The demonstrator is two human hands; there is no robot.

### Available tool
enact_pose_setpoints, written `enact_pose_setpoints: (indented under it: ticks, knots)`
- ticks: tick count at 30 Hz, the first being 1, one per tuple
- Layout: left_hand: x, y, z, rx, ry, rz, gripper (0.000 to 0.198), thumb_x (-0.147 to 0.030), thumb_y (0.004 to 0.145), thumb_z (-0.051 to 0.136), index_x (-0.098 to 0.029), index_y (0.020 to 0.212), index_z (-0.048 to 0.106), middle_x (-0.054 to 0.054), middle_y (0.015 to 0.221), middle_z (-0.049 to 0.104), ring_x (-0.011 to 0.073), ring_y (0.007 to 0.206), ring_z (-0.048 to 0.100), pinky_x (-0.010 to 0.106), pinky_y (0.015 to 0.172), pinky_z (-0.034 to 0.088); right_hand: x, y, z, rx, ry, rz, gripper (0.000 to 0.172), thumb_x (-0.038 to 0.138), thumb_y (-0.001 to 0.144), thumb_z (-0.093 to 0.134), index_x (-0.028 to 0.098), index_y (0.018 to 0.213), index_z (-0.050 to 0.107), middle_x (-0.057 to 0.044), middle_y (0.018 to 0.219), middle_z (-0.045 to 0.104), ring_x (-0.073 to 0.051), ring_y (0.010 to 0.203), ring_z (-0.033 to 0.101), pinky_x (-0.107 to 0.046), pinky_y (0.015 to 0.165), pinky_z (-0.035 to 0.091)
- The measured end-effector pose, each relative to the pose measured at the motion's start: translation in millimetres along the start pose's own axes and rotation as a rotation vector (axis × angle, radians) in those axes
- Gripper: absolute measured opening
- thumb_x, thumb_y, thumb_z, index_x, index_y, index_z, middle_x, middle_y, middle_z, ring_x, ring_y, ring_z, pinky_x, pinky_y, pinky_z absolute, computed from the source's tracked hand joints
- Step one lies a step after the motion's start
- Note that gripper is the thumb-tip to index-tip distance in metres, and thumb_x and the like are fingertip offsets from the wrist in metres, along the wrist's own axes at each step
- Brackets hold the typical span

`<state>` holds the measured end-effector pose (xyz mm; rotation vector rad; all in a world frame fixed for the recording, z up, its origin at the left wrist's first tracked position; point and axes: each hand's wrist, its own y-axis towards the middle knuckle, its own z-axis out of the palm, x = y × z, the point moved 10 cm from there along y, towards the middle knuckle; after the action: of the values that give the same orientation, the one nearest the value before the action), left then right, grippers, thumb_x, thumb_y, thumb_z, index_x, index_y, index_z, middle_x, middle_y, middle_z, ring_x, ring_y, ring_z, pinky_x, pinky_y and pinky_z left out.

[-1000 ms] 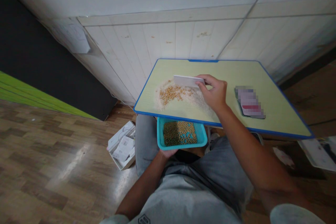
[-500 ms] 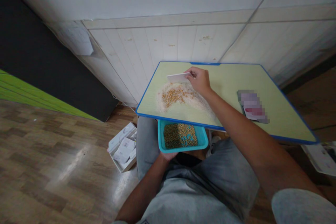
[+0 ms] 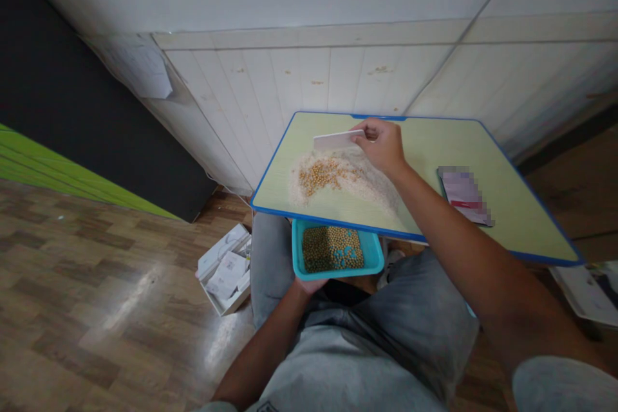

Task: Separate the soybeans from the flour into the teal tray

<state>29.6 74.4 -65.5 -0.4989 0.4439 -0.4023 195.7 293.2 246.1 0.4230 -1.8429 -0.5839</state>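
Two bare hands are in view, one table (image 3: 434, 141), one white card (image 3: 335, 140), one turquoise basin (image 3: 338, 275) and one phone (image 3: 463, 196), its face blurred out. The right hand (image 3: 383, 145) pinches the card by its right end between thumb and fingers, above the far side of one spread of pale grains (image 3: 364, 192) on the table's left half. Among those grains lies one patch of yellow beans (image 3: 318, 175), dozens, too many to count. The left hand (image 3: 311, 286) supports the basin from below at the table's near edge; its fingers are hidden, so I cannot tell how they are closed. Many more beans cover much of the basin's bottom. One white open box stands on the floor to the left.

Compared with half a second ago, the card and right hand sit slightly farther right; the beans on the table look unchanged.
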Motion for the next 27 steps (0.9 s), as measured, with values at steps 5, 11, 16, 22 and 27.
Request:
enact_pose_setpoints:
  ticks: [5,11,16,22,27]
  knots:
    - [-4,-4,5.2,0.017,0.015,0.015,0.038,-0.044,0.101,0.048,-0.034,0.107,0.084,0.000,0.135,0.079,0.0316,0.156,0.046,0.061,0.128,0.037,33,-6,41,0.207,0.028,-0.080,0.008,0.018,0.077,0.072,0.021,0.080,0.079,-0.003,0.084,0.082,-0.020,0.083,0.075,-0.037,0.087,0.058]
    - [-5,-4,4.3,0.024,0.053,0.015,0.040,-0.048,0.099,0.047,-0.035,0.106,0.085,0.000,0.138,0.078,0.0323,0.158,0.043,0.060,0.129,0.035,54,-9,80,0.387,0.011,-0.133,0.012,0.014,0.078,0.069,0.022,0.079,0.078,-0.002,0.086,0.082,-0.021,0.088,0.074,-0.036,0.088,0.053]
    - [-4,-3,4.7,0.030,0.076,0.011,0.042,-0.053,0.098,0.046,-0.039,0.105,0.085,-0.002,0.137,0.078,0.0310,0.160,0.039,0.057,0.129,0.036,51,-12,88,0.452,-0.010,-0.135,0.015,0.012,0.078,0.066,0.022,0.079,0.077,-0.001,0.084,0.080,-0.020,0.089,0.071,-0.034,0.088,0.050]
    - [-4,-4,6.0,0.029,0.069,0.018,0.044,-0.048,0.101,0.044,-0.035,0.106,0.085,0.001,0.137,0.078,0.0330,0.157,0.044,0.061,0.129,0.034,47,-9,66,0.432,-0.043,-0.154,0.014,0.013,0.079,0.066,0.021,0.079,0.077,-0.001,0.083,0.079,-0.021,0.087,0.070,-0.034,0.086,0.049]
    - [-4,-3,6.5,0.048,0.051,0.027,0.042,-0.046,0.102,0.044,-0.036,0.113,0.084,0.000,0.138,0.078,0.0338,0.156,0.046,0.063,0.127,0.037,42,-2,45,0.398,-0.058,-0.156,0.012,0.013,0.077,0.068,0.022,0.078,0.076,-0.002,0.084,0.079,-0.021,0.086,0.070,-0.036,0.087,0.050]
